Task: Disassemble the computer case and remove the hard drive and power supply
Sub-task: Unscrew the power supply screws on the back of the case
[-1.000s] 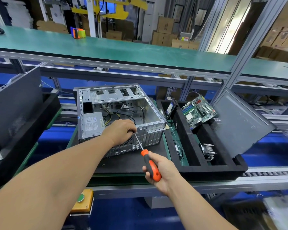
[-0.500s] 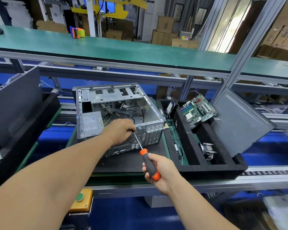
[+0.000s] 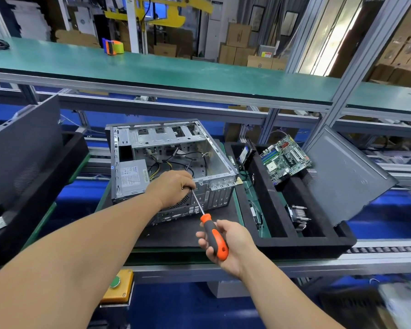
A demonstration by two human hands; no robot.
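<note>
Since the earlier frame little has moved; our right hand (image 3: 226, 243) has rolled the screwdriver (image 3: 212, 236) slightly. Its fingers curl round the handle; left hand (image 3: 173, 186) fingers pinch the shaft at the case (image 3: 171, 162) rear. The power supply (image 3: 132, 176) sits in the near-left corner, long axis running away from us: heavy, stiff, best gripped by its sides.

The computer case (image 3: 173, 160) sits left of the tray (image 3: 294, 243), which holds the motherboard (image 3: 285, 157).

Forearms bare; hands (image 3: 173, 186) ungloved; no sleeves visible
</note>
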